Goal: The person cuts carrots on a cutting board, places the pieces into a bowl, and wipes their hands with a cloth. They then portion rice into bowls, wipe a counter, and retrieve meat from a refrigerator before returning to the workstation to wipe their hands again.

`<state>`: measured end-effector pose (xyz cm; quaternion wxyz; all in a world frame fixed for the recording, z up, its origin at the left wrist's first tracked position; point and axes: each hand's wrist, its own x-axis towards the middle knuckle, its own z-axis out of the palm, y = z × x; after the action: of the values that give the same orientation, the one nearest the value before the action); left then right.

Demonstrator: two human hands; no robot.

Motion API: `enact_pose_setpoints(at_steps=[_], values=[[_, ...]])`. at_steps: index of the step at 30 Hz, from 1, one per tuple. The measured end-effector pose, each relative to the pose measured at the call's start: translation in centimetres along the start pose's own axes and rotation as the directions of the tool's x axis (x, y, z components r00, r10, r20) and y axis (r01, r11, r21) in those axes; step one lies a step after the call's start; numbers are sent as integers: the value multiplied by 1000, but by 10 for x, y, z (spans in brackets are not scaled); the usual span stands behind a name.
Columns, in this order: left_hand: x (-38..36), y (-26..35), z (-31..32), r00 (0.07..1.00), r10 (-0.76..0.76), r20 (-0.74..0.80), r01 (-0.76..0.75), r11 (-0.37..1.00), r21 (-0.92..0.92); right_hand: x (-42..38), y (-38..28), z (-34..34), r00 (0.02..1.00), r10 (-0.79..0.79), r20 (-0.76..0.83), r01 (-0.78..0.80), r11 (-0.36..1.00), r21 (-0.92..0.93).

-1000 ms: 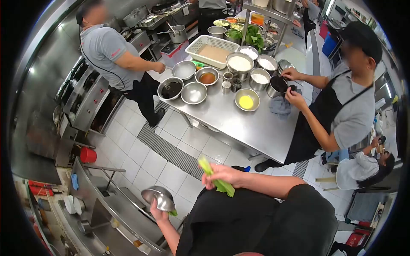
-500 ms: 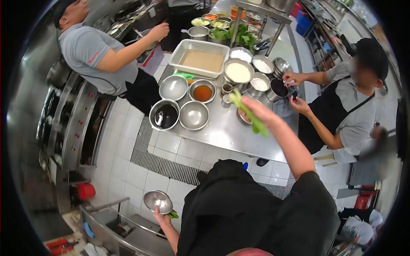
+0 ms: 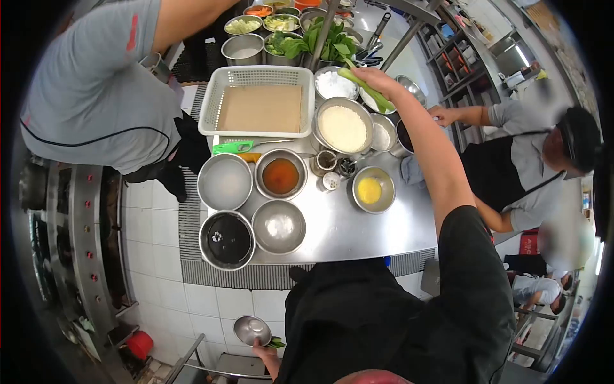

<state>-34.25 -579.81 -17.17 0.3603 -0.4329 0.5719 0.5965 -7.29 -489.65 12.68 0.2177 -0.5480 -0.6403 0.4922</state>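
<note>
My right hand is closed around a pale green leafy vegetable stalk, above the bowls at the table's far right. Just beyond it, leafy greens are heaped in a pot. Low beside my body, my left hand grips a small metal bowl. Some green leaves stick out next to that hand; whether it holds them too is hard to tell. Under my right arm are a bowl of white powder and a bowl of pale crumbs or grains.
The steel table carries a white basket, a bowl of brown liquid, a pot of dark liquid and a bowl with yellow liquid. One co-worker stands at left, another at right. A shelf post rises behind.
My right hand has moved forward over the table with the stalk, toward the heaped greens. My view has shifted closer to the table, uncovering the bowl with yellow liquid. My left hand still holds the bowl.
</note>
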Motion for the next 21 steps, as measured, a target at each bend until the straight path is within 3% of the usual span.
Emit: enact_pose_setpoints(at_steps=[1,2,3,4,5,6,8,9,10,14,17,18,19,20,21], values=[[5,-8,3,998,-57,-37,58,997,44,-11,-20,2,995,92,31,-86,985,-151],[10,-16,5,997,-70,-37,72,996,46,-3,-17,-1,995,97,27,-92,982,-163],[15,-22,9,998,-64,-28,66,993,94,5,-13,-7,995,-78,60,97,880,-466],[20,-26,16,998,-55,-16,56,988,142,16,-7,-12,962,-231,145,264,655,-708],[25,-26,23,998,-60,-8,61,987,147,37,4,-17,942,-274,192,312,510,-802],[33,-27,25,997,-75,15,72,987,145,36,-5,-14,944,-272,185,305,508,-806],[49,-33,27,993,-106,52,98,986,136,29,-33,4,990,-133,34,98,508,-856],[49,-33,29,993,-111,49,102,981,168,41,-25,4,970,-232,70,174,464,-868],[50,-33,28,992,-115,46,106,980,170,51,-25,6,971,-228,71,172,463,-870],[54,-33,30,993,-105,58,96,986,137,91,-26,17,989,-146,-3,46,333,-942],[49,-40,32,994,-105,5,103,984,145,104,-30,26,964,-250,-94,-38,219,-975],[48,-43,33,993,-113,-23,115,984,139,110,-28,29,965,-247,-89,-35,215,-976],[46,-47,32,993,-117,-25,119,983,137,115,-26,31,961,-273,-43,-12,116,-993],[44,-50,32,994,-95,46,82,969,233,120,-25,33,955,-297,5,9,14,-1000],[44,-55,33,990,-79,120,36,946,323,124,-25,37,954,-299,8,11,9,-1000]])
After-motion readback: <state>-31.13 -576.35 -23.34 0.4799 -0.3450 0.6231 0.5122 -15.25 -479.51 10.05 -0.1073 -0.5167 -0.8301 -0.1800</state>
